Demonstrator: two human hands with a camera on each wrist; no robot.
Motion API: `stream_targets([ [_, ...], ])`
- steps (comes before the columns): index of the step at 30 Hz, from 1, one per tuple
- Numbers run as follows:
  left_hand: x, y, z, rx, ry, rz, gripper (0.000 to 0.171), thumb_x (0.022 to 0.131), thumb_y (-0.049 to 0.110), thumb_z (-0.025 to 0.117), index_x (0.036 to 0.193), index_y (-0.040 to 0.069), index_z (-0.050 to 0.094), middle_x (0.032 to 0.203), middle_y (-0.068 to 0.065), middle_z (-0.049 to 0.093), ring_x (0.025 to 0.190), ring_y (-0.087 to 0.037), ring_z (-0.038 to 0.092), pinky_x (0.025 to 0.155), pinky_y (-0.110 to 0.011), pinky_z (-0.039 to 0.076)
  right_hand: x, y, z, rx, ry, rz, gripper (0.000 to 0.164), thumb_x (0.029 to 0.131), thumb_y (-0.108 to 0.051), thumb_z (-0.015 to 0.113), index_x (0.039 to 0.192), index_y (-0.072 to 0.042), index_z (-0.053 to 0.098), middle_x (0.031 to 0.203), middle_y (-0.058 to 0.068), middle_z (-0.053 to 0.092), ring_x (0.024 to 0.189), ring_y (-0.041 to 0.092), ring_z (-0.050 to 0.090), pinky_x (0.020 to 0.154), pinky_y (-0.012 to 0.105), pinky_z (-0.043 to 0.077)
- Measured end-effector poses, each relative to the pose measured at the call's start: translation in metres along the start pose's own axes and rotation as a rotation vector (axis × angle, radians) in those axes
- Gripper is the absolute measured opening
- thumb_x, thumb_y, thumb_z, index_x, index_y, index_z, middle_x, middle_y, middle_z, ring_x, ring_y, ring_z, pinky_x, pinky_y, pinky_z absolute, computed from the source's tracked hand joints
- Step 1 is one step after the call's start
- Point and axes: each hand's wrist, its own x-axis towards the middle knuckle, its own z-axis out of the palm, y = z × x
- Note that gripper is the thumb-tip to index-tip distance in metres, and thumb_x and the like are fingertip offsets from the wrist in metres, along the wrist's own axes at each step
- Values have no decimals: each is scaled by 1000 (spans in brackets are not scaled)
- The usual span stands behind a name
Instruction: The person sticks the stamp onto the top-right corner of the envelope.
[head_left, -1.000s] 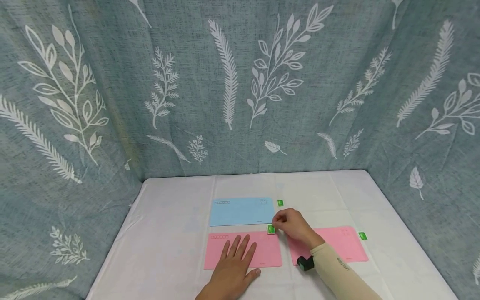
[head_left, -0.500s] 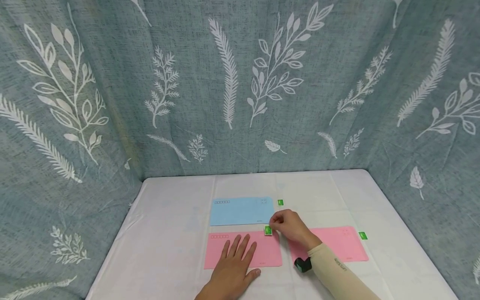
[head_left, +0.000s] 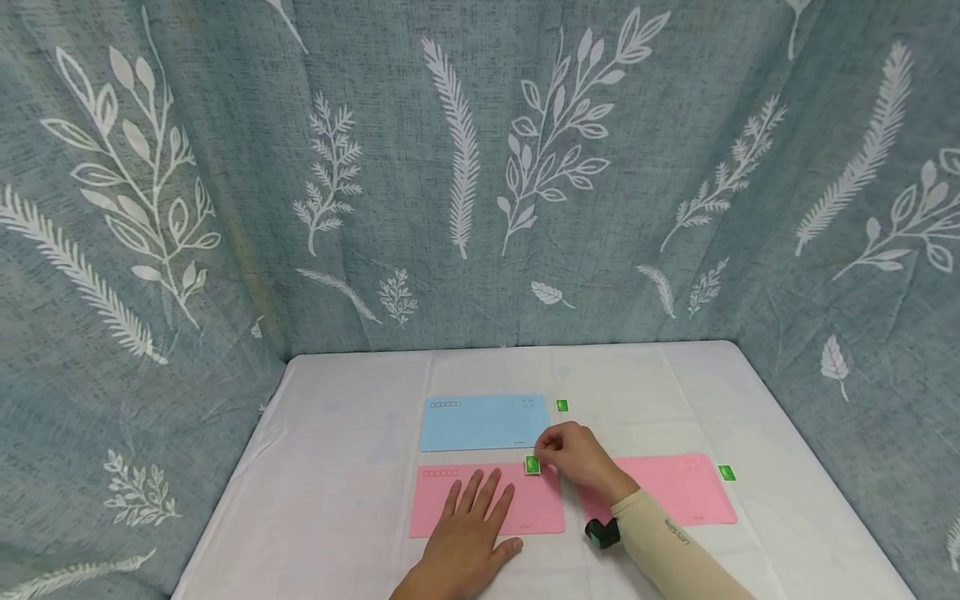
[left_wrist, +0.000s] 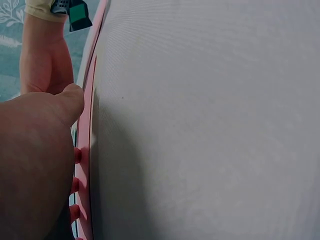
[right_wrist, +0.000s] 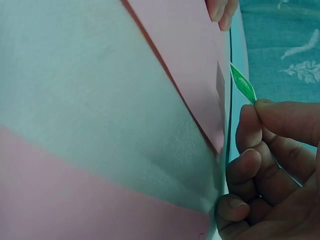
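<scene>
My left hand lies with fingers spread and straight over the left pink envelope, pressing its lower middle. Between thumb and index finger my right hand pinches a green stamp with a white edge by one corner. In the right wrist view the stamp stands tilted, slightly above the paper, its shadow falling on the pink envelope. From the head it overlaps that envelope's upper right part. Beyond it lies a blue envelope with small printed boxes in its top corners.
A second pink envelope lies at the right, partly under my right forearm. One green stamp rests beside the blue envelope, another green stamp beside the right pink one. A patterned curtain hangs behind the white table.
My right hand has moved a little left and nearer to me, carrying the stamp over the left pink envelope's upper right part. The left hand stays where it was.
</scene>
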Motion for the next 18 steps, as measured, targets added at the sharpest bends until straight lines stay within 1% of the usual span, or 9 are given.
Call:
stream_targets([
  [3,0,-2,3,-7,11,3,76,113,63,39,169,12,41,177,-14,27,163,-38,20,126,-64,18,0,-2,1,8,0,3,13,101,-12,77,88,-13,79,77,-3,68,71,15,61,71,34,52],
  [5,0,-3,5,-31,19,5,76,113,63,39,168,11,41,177,-14,27,163,-39,19,126,-64,16,1,-3,2,12,-2,8,13,101,-12,77,88,-13,79,77,-3,68,71,14,61,71,33,52],
  [10,1,-2,6,-24,28,6,78,112,65,38,168,11,43,176,-15,29,163,-38,21,126,-64,17,1,-7,3,14,-7,7,13,101,-11,76,89,-13,79,77,-3,68,71,14,60,70,32,51],
  [13,1,0,1,15,5,-9,77,111,65,40,168,13,43,176,-14,29,163,-37,22,126,-63,19,1,-8,3,10,-8,-4,13,101,-11,76,89,-12,79,77,-3,68,71,14,60,69,33,51],
  [14,1,0,3,24,11,-8,77,111,65,41,168,13,44,176,-13,30,162,-37,23,126,-64,20,1,-9,4,10,-9,-6,12,101,-11,76,89,-12,79,77,-3,68,71,15,60,68,33,51],
  [18,2,2,-1,48,-13,-25,76,111,63,45,168,14,44,176,-13,30,162,-37,23,126,-64,22,1,-9,5,12,-12,-6,12,101,-11,76,89,-12,79,77,-3,68,71,15,59,67,33,51],
])
